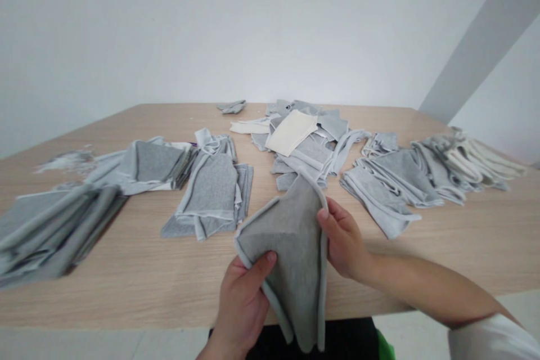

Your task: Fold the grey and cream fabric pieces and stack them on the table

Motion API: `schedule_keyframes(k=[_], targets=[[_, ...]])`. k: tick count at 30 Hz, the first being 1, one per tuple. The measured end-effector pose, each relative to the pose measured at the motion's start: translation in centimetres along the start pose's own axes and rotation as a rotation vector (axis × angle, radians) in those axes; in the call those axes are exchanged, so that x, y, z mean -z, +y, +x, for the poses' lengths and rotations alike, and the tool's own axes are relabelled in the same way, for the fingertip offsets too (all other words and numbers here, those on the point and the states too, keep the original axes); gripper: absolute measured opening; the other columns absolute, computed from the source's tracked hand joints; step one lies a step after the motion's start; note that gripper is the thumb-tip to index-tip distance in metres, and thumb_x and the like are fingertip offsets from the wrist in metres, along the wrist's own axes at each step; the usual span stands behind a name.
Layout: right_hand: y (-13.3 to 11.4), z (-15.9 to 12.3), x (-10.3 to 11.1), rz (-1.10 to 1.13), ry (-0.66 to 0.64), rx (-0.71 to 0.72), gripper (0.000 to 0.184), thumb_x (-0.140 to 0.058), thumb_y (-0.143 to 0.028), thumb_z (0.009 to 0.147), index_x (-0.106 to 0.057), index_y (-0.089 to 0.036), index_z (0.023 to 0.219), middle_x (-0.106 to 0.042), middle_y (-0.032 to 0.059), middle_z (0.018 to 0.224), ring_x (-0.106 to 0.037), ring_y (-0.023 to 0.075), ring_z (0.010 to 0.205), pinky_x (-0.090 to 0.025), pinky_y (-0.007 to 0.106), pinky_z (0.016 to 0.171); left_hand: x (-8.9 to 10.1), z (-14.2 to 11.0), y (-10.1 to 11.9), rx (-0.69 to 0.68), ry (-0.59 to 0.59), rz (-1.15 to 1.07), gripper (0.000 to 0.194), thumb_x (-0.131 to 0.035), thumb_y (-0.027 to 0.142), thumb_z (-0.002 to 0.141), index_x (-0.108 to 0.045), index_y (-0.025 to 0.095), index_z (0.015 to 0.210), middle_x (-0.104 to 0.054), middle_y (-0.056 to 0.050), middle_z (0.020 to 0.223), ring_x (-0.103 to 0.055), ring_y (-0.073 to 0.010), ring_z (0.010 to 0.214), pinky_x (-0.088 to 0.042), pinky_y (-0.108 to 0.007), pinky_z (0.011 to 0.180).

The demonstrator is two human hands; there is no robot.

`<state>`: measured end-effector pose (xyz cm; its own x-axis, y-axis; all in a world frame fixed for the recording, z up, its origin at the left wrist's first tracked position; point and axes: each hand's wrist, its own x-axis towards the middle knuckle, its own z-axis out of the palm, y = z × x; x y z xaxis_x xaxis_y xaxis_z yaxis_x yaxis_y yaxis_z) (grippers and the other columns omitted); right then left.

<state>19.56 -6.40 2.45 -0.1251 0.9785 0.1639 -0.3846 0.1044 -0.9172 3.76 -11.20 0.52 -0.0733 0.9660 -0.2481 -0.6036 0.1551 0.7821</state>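
Note:
I hold one grey fabric piece (291, 247) with a pale bound edge over the near edge of the wooden table (139, 275). My left hand (244, 304) grips its lower left side, thumb on top. My right hand (343, 242) pinches its right edge. The piece hangs down past the table edge and its upper tip reaches toward the central heap of cut pieces (304, 140).
A grey stack (211, 194) lies left of centre, another stack (152, 166) further left, and a blurred pile (54, 230) at the far left. More stacks (392, 185) and pale strips (472, 160) lie at the right. A small scrap (232, 106) sits at the back.

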Motion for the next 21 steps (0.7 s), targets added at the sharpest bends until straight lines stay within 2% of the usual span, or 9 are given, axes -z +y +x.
schedule_keyframes(k=[3,6,9,12,16,21], targets=[[0.0,-0.8,-0.1,-0.021,-0.215,-0.052,0.036,-0.074,-0.042,0.073,-0.062,-0.022,0.101,-0.068,0.0033,0.088,-0.063,0.0184,0.083,-0.051,0.032,0.077,-0.3,0.3,0.4,-0.065,0.058,-0.056,0.048,-0.082,0.025,0.065,-0.068,0.017,0.111,-0.075,-0.007,0.090,-0.070,-0.0260,0.091,-0.054,-0.039,0.086],[-0.1,-1.4,-0.4,-0.135,-0.305,-0.094,0.022,-0.070,-0.028,0.073,-0.064,-0.019,0.092,-0.067,0.0023,0.080,-0.061,0.0167,0.075,-0.051,0.031,0.074,-0.2,0.6,0.7,-0.100,0.093,-0.066,0.049,-0.082,0.026,0.065,-0.068,0.019,0.111,-0.076,-0.005,0.087,-0.071,-0.0254,0.086,-0.057,-0.039,0.081],[-0.3,-1.5,-0.8,-0.245,-0.249,-0.105,0.009,-0.059,-0.016,0.071,-0.063,-0.019,0.078,-0.063,-0.0004,0.070,-0.058,0.0146,0.067,-0.048,0.027,0.064,0.2,0.6,0.8,-0.132,0.117,-0.055,0.044,-0.084,0.024,0.061,-0.071,0.019,0.103,-0.075,-0.004,0.083,-0.072,-0.0253,0.084,-0.058,-0.038,0.080],[-0.2,-1.3,-0.8,-0.328,-0.218,-0.114,0.018,-0.047,-0.008,0.066,-0.060,-0.019,0.072,-0.057,-0.0032,0.064,-0.051,0.0116,0.061,-0.040,0.023,0.055,0.6,0.5,0.9,-0.159,0.130,-0.036,0.037,-0.085,0.024,0.060,-0.073,0.019,0.095,-0.075,-0.004,0.083,-0.071,-0.0249,0.086,-0.057,-0.039,0.082],[0.2,-0.9,-0.3,-0.415,-0.173,-0.125,0.021,-0.043,-0.006,0.063,-0.057,-0.019,0.073,-0.050,-0.0046,0.060,-0.047,0.0116,0.061,-0.036,0.022,0.055,1.3,0.5,0.9,-0.246,0.158,0.077,0.035,-0.085,0.030,0.061,-0.074,0.019,0.092,-0.075,-0.004,0.086,-0.070,-0.0231,0.089,-0.056,-0.036,0.085],[0.5,-0.1,0.1,-0.480,0.004,-0.069,0.021,-0.045,-0.008,0.063,-0.055,-0.019,0.077,-0.054,-0.0040,0.067,-0.047,0.0118,0.063,-0.034,0.023,0.056,1.9,0.2,0.9,-0.450,0.208,0.313,0.027,-0.082,0.036,0.064,-0.075,0.019,0.084,-0.075,-0.004,0.081,-0.070,-0.0213,0.085,-0.055,-0.032,0.086]])
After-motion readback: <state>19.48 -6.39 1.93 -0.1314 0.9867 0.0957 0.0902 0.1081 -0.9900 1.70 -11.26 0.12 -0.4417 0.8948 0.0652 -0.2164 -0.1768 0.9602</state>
